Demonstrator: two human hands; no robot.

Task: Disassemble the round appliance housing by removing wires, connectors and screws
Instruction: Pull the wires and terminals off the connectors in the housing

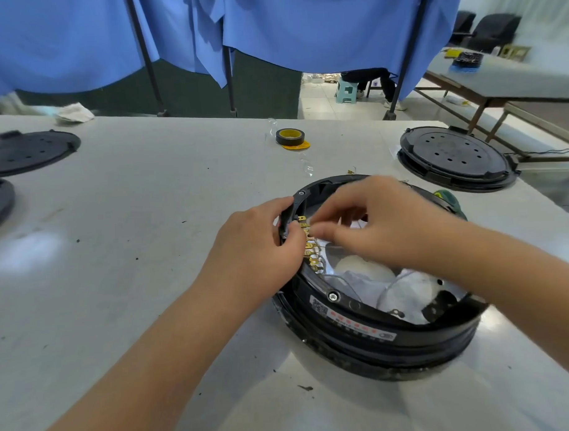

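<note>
Pale grey worktable (pixel 147 204) fills most of the frame. Round black plastic appliance housing (pixel 374 325) sits lower right of centre, open side up, white lining and thin wires showing inside. Another black round unit w/ a perforated lid (pixel 455 157) at right edge; flat black perforated disc (pixel 26 151) upper left. Left hand (pixel 261 245), centre frame, grips the housing's left rim w/ curled fingers, prob. to steady it against the pull. Right hand (pixel 373 222) reaches across the opening, thumb and fingers pinching at the top of the row of brass spade connectors (pixel 310 246) on the inner wall; whether one is actually gripped, can't tell, blurred. Black-and-yellow tape roll (pixel 290 137) upper centre. Rim screw (pixel 333 296) not yet out.
</note>
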